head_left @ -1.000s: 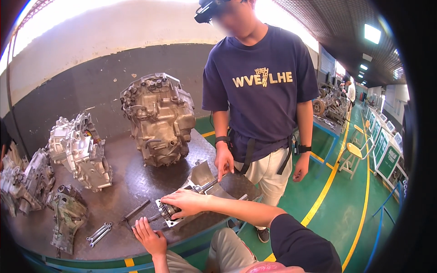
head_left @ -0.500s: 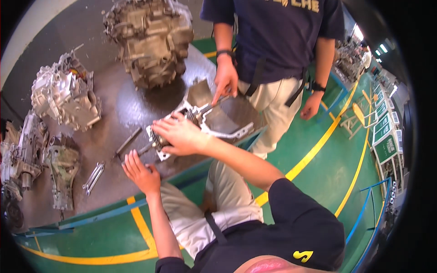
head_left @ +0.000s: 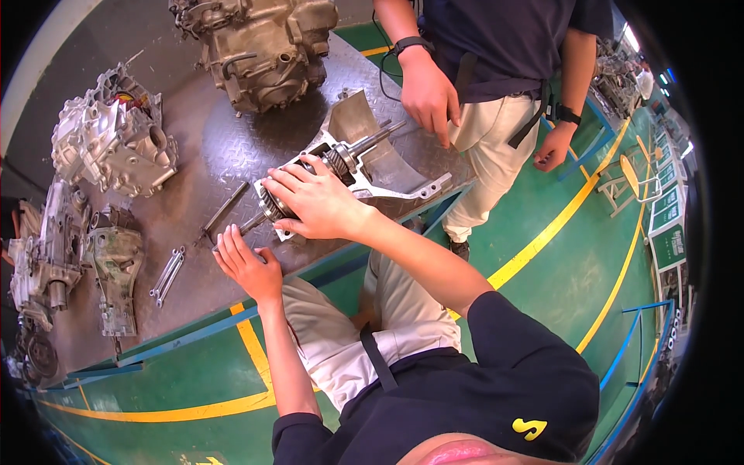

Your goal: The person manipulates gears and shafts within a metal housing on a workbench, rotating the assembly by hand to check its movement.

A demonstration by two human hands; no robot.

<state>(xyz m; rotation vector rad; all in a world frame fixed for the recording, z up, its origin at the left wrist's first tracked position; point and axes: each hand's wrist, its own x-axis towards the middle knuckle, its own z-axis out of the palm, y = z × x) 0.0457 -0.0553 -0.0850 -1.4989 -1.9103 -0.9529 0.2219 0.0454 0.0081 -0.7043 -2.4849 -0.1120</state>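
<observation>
Since half a second ago the view has tipped further down: the table (head_left: 232, 155) edge now crosses mid-picture and more of the person's lap and green floor (head_left: 542, 294) shows below it.

Both hands have kept their places. Nearest, the left hand (head_left: 246, 263) lies at the table's front edge, fingers spread and palm open, holding nothing; its fingertips reach a thin shaft end (head_left: 252, 223) sticking out of the gear assembly. Just beyond it, the right hand (head_left: 314, 203) rests flat on top of the gear shaft (head_left: 341, 159), fingers curved over the gears, pressing rather than gripping tightly. That shaft sits in a pale metal housing half (head_left: 403, 182) lying near the table's front right corner, its flange close to the blue-trimmed edge.

Left of the hands, a dark bar (head_left: 225, 211) and a pair of wrenches (head_left: 167, 275) lie on bare plate, with open surface around them. Further left, gearbox casings (head_left: 108, 143) crowd the table's side. At the far end stands a large gearbox (head_left: 263, 43).

Across the corner a standing person's hand (head_left: 430, 97) hangs, fingers down, near the shaft's tip, as before. Yellow lines cross the open floor on the right.
</observation>
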